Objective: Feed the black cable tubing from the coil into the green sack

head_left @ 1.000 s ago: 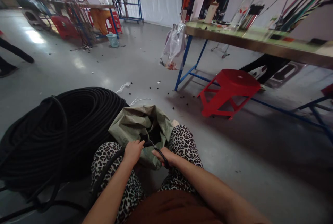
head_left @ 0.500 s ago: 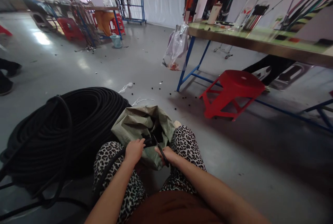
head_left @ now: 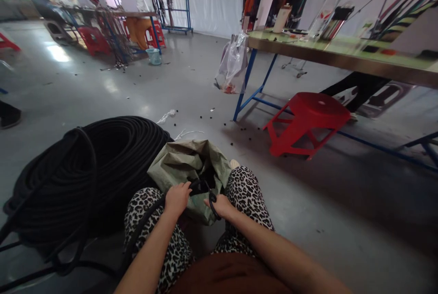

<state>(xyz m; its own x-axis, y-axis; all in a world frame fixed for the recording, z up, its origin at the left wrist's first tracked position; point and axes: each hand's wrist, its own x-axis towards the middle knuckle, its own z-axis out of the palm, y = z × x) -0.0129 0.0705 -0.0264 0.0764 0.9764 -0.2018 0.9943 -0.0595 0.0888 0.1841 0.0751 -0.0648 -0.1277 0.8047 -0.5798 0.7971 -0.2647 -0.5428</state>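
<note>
Over my lap, left hand (head_left: 176,198) closed on the black cord (head_left: 145,221) running left-back to the coil (head_left: 85,171), right hand (head_left: 221,205) gripping scissors (head_left: 211,199) at the sack (head_left: 181,166) mouth, just right of it.

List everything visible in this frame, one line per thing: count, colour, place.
black cord: one, black, running from the coil across the lap into the left hand
scissors: one pair, dark, in the right hand at the sack mouth
sack: one, olive green, open, between the knees
cord coil: one, black, on the floor at left
stool: one, red, by the table
table: one, blue-legged, at right
plastic bag: one, clear, hanging at the table end
bucket: one, pale teal, far floor
left hand: grip closed on the cord
right hand: grip closed on the scissors
</note>
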